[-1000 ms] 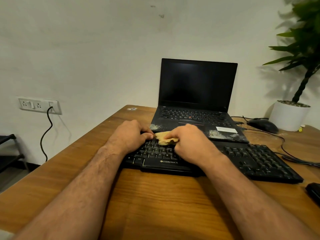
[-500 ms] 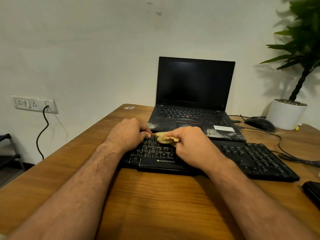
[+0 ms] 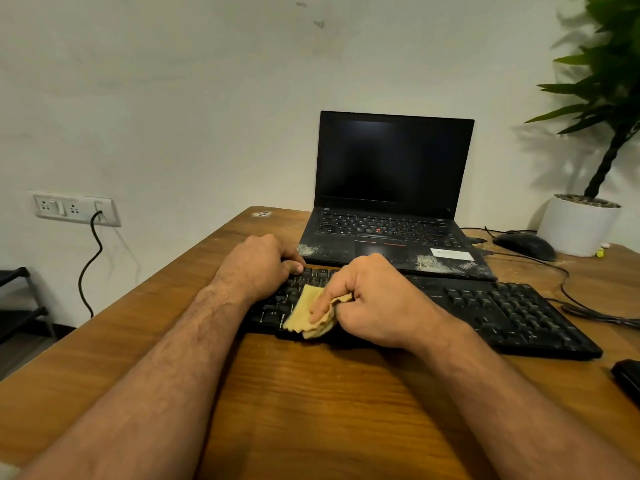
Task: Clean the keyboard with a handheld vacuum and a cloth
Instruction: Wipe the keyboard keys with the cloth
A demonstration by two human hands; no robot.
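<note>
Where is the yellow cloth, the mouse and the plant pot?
yellow cloth [image 3: 304, 315], head view, on its flat left part.
mouse [image 3: 524, 245], head view, on the top of its black shell.
plant pot [image 3: 576, 228], head view, on its white front wall.

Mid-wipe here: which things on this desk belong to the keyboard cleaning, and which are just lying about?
In use: keyboard, cloth, left hand steadying, right hand wiping.

Lying about: laptop, mouse, potted plant, cables.

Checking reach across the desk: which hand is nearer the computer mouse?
Right. The right hand lies on the keyboard with the mouse beyond it; the left hand is farther away.
</note>
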